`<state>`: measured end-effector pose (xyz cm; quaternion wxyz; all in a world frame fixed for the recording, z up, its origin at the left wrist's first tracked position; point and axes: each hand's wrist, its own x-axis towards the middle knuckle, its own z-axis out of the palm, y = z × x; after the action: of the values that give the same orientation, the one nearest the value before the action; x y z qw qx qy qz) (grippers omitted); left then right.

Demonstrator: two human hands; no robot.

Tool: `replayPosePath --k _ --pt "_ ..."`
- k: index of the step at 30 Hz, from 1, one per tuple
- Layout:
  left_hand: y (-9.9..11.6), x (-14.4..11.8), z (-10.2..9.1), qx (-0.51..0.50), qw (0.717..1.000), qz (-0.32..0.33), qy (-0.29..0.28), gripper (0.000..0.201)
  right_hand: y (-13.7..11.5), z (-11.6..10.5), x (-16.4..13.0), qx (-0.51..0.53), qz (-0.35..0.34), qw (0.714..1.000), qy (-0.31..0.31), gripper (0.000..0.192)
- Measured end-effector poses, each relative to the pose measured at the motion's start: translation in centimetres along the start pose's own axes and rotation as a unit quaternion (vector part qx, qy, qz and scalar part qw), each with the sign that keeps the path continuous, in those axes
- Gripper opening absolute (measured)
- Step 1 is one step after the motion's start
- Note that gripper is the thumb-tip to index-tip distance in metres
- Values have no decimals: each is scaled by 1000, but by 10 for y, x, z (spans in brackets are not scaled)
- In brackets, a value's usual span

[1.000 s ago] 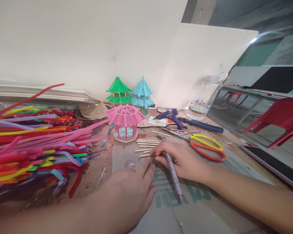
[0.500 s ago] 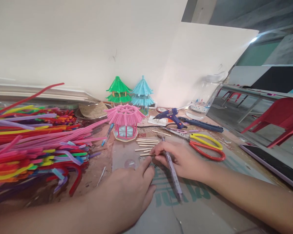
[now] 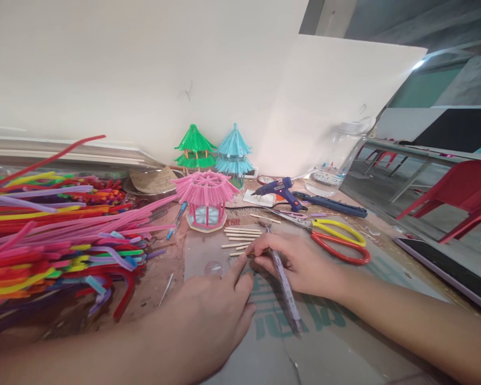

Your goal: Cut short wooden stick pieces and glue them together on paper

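Observation:
My right hand [image 3: 294, 262] holds a pale purple patterned pen [image 3: 285, 289], which slants between its fingers with one end toward me. Its index finger and thumb are bent at the right ends of the nearest thin wooden sticks [image 3: 242, 235]; whether they pinch one is hidden. My left hand [image 3: 220, 305] lies low over the clear sheet, its index finger stretched toward the same sticks and the other fingers loosely curled. That fingertip meets the right hand's fingers by the nearest stick. Several sticks lie side by side in front of a pink pavilion model [image 3: 206, 200] with a fuzzy roof.
Colourful pipe cleaners [image 3: 56, 240] pile up on the left. Behind stand a green model [image 3: 194, 147] and a blue model [image 3: 234, 152]. To the right are a glue gun [image 3: 278, 190], scissors [image 3: 340, 251], pliers-like tool [image 3: 331, 204], clear jar [image 3: 331, 160] and phone [image 3: 449, 267].
My left index fingertip has shifted very slightly up toward the nearest stick. The right hand keeps its place with the pen, and the sticks look unmoved.

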<state>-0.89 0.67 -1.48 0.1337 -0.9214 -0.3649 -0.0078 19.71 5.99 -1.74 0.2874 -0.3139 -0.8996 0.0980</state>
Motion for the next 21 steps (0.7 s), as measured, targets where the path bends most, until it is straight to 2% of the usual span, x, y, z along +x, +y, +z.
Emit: replayPosePath --k 21 --pt "-2 -1 0 17 1000 8 -8 41 1 -1 1 -2 -16 1000 -9 7"
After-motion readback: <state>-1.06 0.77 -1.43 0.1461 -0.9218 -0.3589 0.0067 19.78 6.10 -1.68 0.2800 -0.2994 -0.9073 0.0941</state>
